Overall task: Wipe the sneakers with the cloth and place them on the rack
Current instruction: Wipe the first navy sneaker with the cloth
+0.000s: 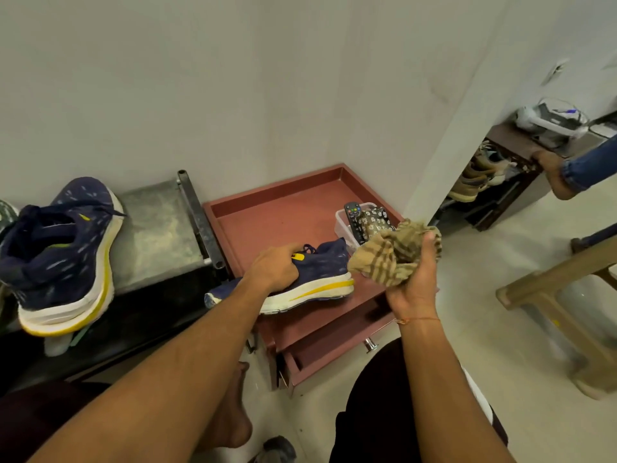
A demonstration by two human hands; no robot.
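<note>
Closest to the lens, the left forearm [160, 355] reaches up and to the right, and the right forearm [444, 379] rises almost straight beside it. Beyond them stands a reddish cabinet [267, 222] with a raised rim on its top.

Of the 2 sneakers, 1 stands on end on a dark ledge [140, 312] at the far left, well apart from both hands; this spare sneaker [56, 255] has its sole turned to the right. The held sneaker [320, 272] is at the cabinet's front edge, though I cannot tell whether it rests there or hangs just above. Its long axis runs left to right, sole down, with the thick, yellow-striped end toward the right. The low end at the left looks like the toe.

The left hand [273, 267] has its fingers curled over the sneaker's opening, clamped on it. The right hand [414, 282] is closed around a bunched striped cloth [390, 259], which hangs just beside that thick right end. So the wipe probably starts with a short move to the left.

A small plastic box [342, 225] sits behind.
</note>
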